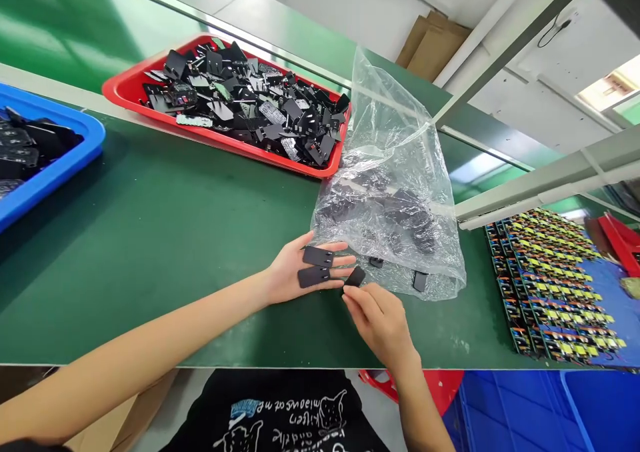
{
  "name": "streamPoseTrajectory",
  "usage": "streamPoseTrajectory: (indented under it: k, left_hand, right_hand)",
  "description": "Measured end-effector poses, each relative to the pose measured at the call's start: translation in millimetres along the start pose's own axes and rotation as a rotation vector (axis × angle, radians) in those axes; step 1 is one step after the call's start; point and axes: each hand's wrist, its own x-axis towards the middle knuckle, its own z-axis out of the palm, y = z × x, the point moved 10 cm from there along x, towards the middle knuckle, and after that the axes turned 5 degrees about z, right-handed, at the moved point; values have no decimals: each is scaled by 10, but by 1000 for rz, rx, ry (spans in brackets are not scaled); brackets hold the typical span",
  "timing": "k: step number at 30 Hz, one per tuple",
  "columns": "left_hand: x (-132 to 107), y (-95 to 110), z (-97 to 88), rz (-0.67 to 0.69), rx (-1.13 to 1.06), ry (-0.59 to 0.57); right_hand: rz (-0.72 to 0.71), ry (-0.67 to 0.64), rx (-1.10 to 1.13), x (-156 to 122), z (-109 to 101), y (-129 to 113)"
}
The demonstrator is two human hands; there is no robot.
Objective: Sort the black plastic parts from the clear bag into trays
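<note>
3 black plates [319, 257] just below center frame, 2 loose black pieces [420, 281] by the bag's lower edge. 1 clear bag [385, 149], right of center. 1 red tray [327, 171] upper center, 1 blue tray [94, 139] far left. Tray contents: too many to count.

A person's bare left forearm [165, 342] stretches in from the lower left, the left hand [290, 272] turned palm up, fingers [344, 261] extended and slightly spread, thumb [303, 240] held apart. The right forearm [424, 405] rises from the lower right, the right hand [383, 322] back uppermost, thumb and forefinger pinching just beside the left fingertips [352, 260], other fingers curled.
</note>
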Motion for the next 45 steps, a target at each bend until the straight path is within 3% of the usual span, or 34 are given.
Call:
streamPoseTrajectory:
  k: [2, 5, 8, 11, 13, 16, 21, 29, 33, 37, 40, 45]
  left_hand:
    - [-23, -24, -9, -19, 19, 14]
    - [-53, -49, -7, -34, 22, 21]
    - [-66, -13, 20, 4, -9, 9]
    - [-75, 41, 6, 58, -13, 36]
    - [-83, 44, -14, 65, -10, 58]
    - [-86, 40, -21, 68, -2, 48]
    - [-71, 55, 4, 78, -7, -23]
    - [-69, -37, 73, 11, -1, -124]
    - [-65, -136, 81, -46, -2, -164]
    - [-63, -154, 81, -60, 9, -164]
    - [-75, -109, 110, -41, 29, -171]
    - [-73, -43, 75, -6, 46, -93]
  right_hand:
    - [-21, 12, -63, 113, -8, -59]
    - [1, -121, -14, 201, 109, -32]
    - [216, -82, 43, 144, 21, 312]
    - [491, -49, -135, -42, -44, 803]
    - [567, -96, -259, -120, 30, 1016]
    - [581, -153, -308, -111, 214, 1148]
    - [554, -169, -142, -8, 334, 1059]
    - [474, -149, 207, 68, 12, 726]
    - [295, -12, 270, 214, -182, 470]
    - [94, -63, 176, 326, -62, 270]
    - [60, -101, 145, 324, 14, 264]
    - [142, 53, 145, 152, -238, 461]
